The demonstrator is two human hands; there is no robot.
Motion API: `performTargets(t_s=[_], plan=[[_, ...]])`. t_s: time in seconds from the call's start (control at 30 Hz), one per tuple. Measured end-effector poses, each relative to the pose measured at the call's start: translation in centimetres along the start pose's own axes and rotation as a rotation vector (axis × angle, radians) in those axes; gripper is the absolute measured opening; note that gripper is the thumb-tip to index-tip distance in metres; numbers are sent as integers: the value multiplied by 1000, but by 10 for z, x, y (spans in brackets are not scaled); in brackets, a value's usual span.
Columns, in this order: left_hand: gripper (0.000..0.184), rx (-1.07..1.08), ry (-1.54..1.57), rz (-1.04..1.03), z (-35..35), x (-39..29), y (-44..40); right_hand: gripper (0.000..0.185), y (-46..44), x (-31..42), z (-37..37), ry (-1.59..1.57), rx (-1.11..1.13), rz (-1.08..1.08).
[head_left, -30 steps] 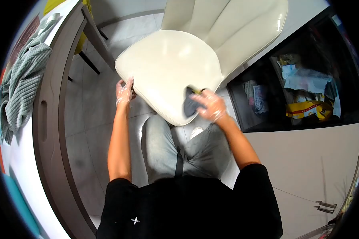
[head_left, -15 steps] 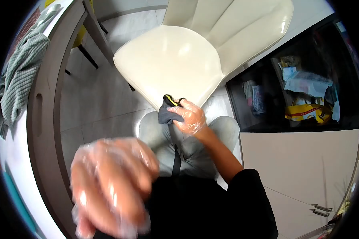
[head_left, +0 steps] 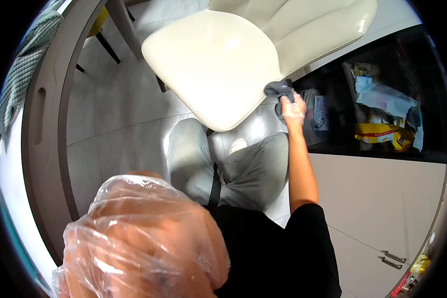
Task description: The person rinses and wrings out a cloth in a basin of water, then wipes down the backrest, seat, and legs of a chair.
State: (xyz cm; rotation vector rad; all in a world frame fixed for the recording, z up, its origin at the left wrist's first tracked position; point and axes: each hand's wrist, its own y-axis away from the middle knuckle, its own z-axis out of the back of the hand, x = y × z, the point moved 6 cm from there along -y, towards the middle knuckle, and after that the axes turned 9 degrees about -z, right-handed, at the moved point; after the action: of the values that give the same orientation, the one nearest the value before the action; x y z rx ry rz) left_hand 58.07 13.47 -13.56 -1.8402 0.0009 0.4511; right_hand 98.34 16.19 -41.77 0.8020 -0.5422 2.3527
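My right hand, in a clear plastic glove, reaches out to the right side of the cream chair. Its fingers are closed on a dark grey cloth, which lies against the side edge of the seat by the base of the backrest. Part of the cloth hangs below the fingers. Close to the camera, my left hand fills the lower left, also in a loose clear plastic glove. Its back faces me and the fingers are hidden, so I cannot see whether it holds anything.
At left stands a table with a grey-green ribbed cloth over its edge. A black glass-fronted cabinet holding packets is at right, above beige doors. My knees are in front of the chair.
My right hand has moved the cloth from the seat's front edge to its right side, farther away. My left hand has come lower and nearer the camera. The view has shifted slightly.
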Motion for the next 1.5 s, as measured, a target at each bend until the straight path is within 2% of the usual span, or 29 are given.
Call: performTargets(t_s=[0.03, 0.07, 0.17, 0.3, 0.57, 0.9, 1.5], plan=[[25, -2, -10, -2, 1, 0, 0, 39, 6, 12, 1, 80, -17, 80], [25, -3, -24, -7, 2, -1, -1, 39, 10, 18, -1, 34, 103, 73], [26, -36, -79, -10, 13, -2, 1, 42, 16, 28, 3, 104, 19, 156], [26, -99, -228, -32, 28, -14, -3, 41, 18, 31, 1, 131, 4, 86], [28, -232, -540, -72, 57, -55, -23, 40, 16, 24, -3, 55, -1, 77], [30, -253, -622, -91, 64, -74, -27, 39, 12, 19, -5, -11, 17, 35], [33, -250, -665, -68, 70, -65, -31, 37, 10, 13, -6, -26, 52, 28]])
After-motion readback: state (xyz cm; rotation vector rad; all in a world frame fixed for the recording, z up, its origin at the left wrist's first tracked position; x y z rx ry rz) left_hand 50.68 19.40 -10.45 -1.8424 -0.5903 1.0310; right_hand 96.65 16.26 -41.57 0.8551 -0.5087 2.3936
